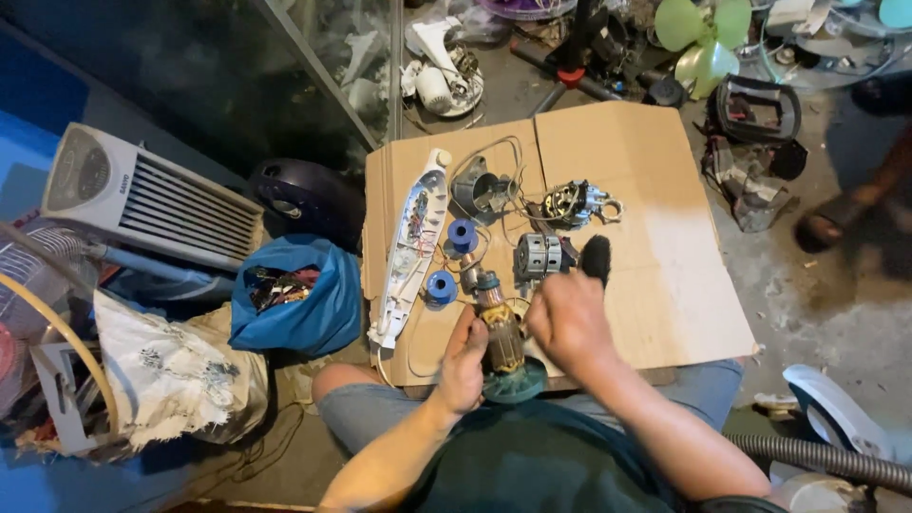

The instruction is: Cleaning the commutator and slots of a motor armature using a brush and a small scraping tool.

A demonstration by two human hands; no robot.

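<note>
Holding the motor armature (501,328) upright over the near edge of the cardboard sheet (665,285), the person grips it from both sides. The left hand (463,366) wraps the lower part of the winding stack, fingers curled against it just above the teal fan disc (514,380). The right hand (570,318) closes on the upper right side, fingers pressed together; whether they pinch the shaft or a tool cannot be told, since the back of the hand hides them.

Orientation: the long axis of the armature runs from the teal fan disc, nearest the person's lap, to the commutator and shaft end (484,280), which points away toward the far edge of the cardboard sheet and tilts slightly left.

Recommended practice for this hold:
- Keep the left hand on the laminated core, not on the copper windings, which judging by their look could be scuffed.
- Apply any twist or pull along the long axis; side load probably risks bending the shaft.
- Keep the work over the cardboard sheet so loose parts land there.

Nearby on the cardboard sheet: two blue spools (463,236), a grey motor housing (537,255), a black brush (596,258) just beside the right hand, a second motor with wires (575,202), and a long white casing (408,247) along the left edge. A blue bag (294,299) lies on the floor, left of the sheet.
</note>
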